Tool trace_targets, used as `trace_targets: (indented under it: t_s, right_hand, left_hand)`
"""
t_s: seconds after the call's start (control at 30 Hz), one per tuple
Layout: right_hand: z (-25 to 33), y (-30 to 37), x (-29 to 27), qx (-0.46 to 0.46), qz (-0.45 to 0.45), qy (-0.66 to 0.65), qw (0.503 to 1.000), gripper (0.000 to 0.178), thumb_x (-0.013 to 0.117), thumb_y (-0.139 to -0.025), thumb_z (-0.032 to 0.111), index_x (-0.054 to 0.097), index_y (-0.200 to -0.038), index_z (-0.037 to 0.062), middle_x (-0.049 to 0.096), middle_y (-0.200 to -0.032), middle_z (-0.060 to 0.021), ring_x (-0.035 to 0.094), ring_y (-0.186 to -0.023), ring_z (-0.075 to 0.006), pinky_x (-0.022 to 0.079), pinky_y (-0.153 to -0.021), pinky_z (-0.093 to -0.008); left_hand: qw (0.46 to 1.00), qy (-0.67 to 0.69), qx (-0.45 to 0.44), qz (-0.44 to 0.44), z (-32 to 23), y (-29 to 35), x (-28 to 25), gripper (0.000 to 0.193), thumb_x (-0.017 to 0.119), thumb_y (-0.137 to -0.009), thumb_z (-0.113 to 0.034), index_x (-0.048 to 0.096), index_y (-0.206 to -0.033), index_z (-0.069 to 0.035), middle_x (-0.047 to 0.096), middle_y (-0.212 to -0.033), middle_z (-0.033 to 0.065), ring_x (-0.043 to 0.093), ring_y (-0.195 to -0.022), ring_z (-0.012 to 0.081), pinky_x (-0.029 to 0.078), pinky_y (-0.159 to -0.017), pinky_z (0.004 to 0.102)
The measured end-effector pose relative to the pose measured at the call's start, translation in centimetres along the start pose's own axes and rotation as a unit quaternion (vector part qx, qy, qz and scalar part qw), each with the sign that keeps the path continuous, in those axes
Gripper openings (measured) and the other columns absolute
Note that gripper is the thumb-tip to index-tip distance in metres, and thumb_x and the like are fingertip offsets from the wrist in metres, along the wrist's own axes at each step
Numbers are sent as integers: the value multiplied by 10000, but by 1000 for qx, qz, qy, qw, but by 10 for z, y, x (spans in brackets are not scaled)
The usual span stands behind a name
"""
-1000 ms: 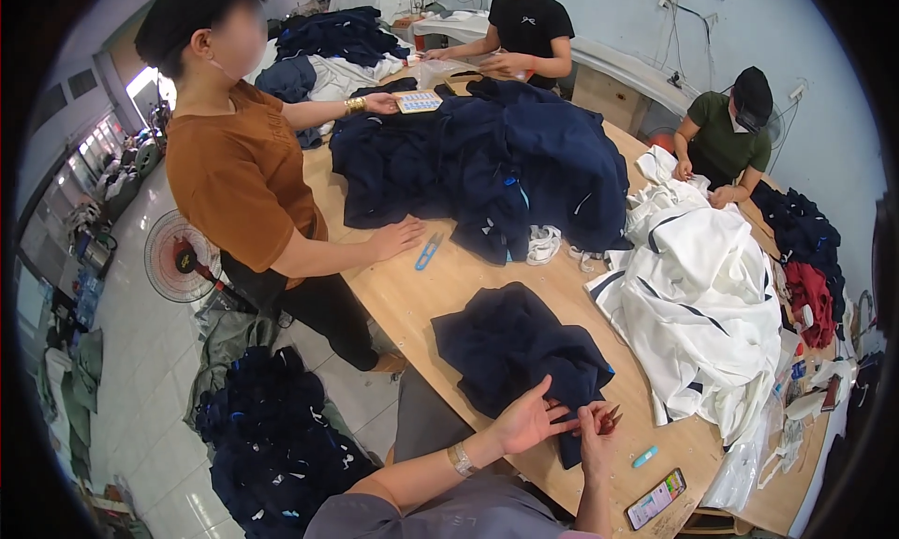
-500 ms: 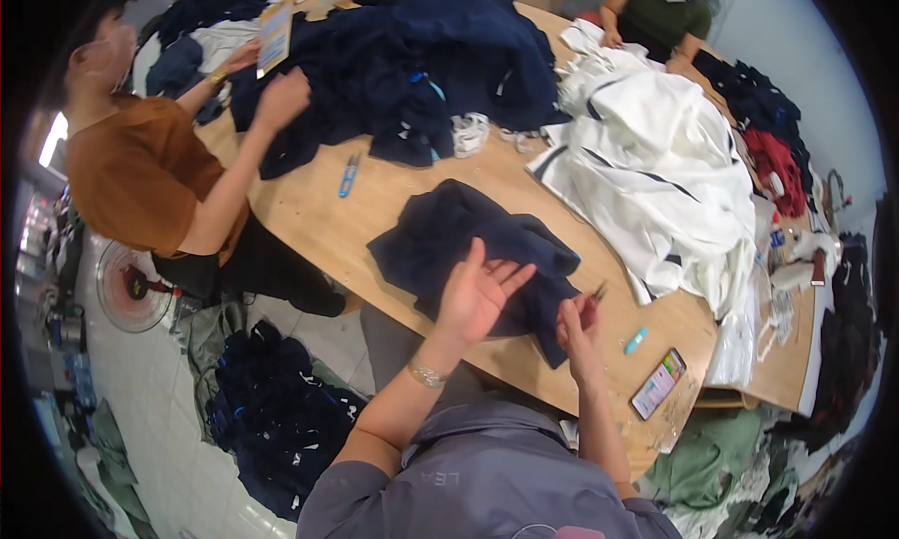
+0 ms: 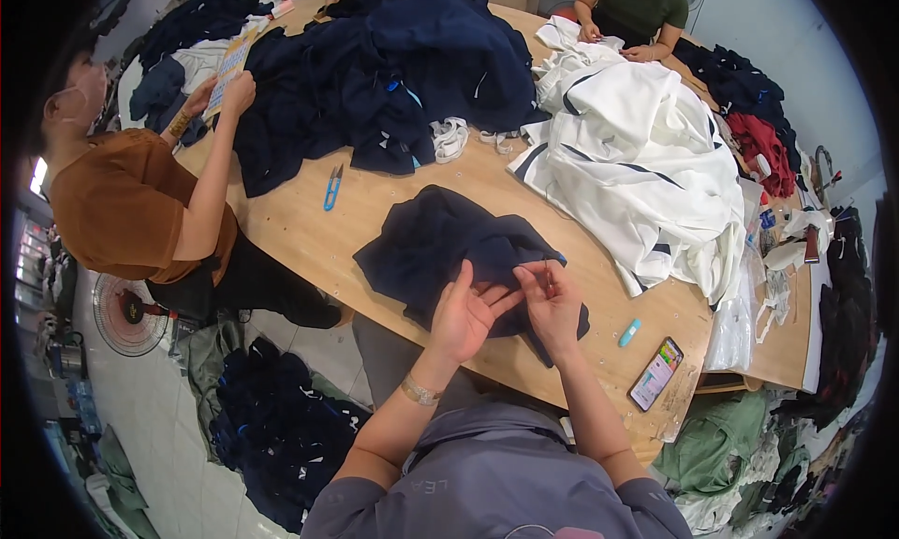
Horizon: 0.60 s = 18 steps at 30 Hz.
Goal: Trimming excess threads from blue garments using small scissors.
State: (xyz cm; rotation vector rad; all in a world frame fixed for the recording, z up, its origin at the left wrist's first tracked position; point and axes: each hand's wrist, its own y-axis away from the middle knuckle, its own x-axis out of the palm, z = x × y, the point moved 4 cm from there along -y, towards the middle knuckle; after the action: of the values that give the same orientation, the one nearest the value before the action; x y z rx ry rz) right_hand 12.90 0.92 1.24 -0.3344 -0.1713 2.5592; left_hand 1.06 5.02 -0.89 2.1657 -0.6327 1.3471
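A dark navy garment [image 3: 412,239] lies bunched on the table in front of me. Over its near edge my left hand [image 3: 464,319] is held palm up, fingers stretched out and apart, with nothing in it. Close beside it, my right hand [image 3: 554,310] is closed with thumb and fingertips pinched together near the left fingertips. It holds a small pointed metal tool, mostly hidden by the fingers; its exact kind is not clear. The garment's right part runs below and behind my right hand.
Blue thread snips [image 3: 333,189] lie left of the garment. A teal stick-like item [image 3: 629,333] and a phone [image 3: 656,374] lie to the right. Big piles of navy cloth [image 3: 421,61] and white garments [image 3: 646,155] cover the far side. A co-worker in brown [image 3: 131,202] holds a yellow card.
My right hand has moved up and left, coming close to my left hand. The left hand stays open. The co-worker at left has brought both hands together on the card.
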Motion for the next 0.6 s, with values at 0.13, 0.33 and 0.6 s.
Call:
trace_targets:
  t_s: [0.13,0.33,0.6]
  right_hand:
    - [12,8,-5,24,-21,-62,998,86,632,-812,81,596,-821,3,523,-629,41,388,-548,3,308,-480,-151]
    - [12,31,-13,23,164,-75,983,95,602,-821,78,577,-886,14,563,-721,39,415,-602,13,303,-522,-141]
    - [4,13,-22,-21,71,130,989,234,544,-863,241,517,-940,22,526,-685,-128,530,-604,-243,413,-560,-293]
  left_hand:
    - [1000,16,2,-1,-2,0,1,369,352,-948,-327,502,-1091,-22,572,-1059,127,539,-1045,258,437,-918,443]
    - [999,-34,19,11,-2,-2,-2,237,461,-922,-214,561,-998,-13,602,-979,94,584,-923,207,481,-859,409]
    - [983,-174,58,-9,0,-1,5,145,514,-876,-42,563,-1009,-15,603,-967,67,589,-891,160,509,-819,352]
